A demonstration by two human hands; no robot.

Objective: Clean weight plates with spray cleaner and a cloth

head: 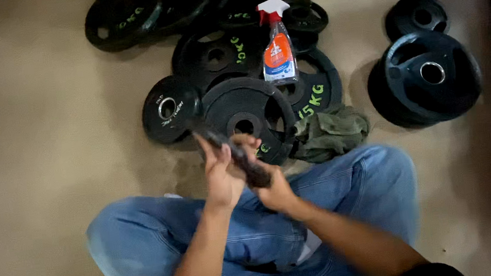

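A: Both hands gripping the bar?
B: Yep, L hand (220, 174) wrapping its far end, R hand (274, 191) clamping near end, over lap.
A: Risk?
B: Prob slipping onto plates (247, 116), fingers getting pinched.

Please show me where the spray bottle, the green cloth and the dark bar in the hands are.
spray bottle (278, 52): head view, on its orange label.
green cloth (330, 133): head view, on the middle of its crumpled folds.
dark bar (241, 156): head view, on the stretch between the two hands.

Spray bottle (278, 46) stands among black weight plates (247, 112) — green rag (330, 132) beside.
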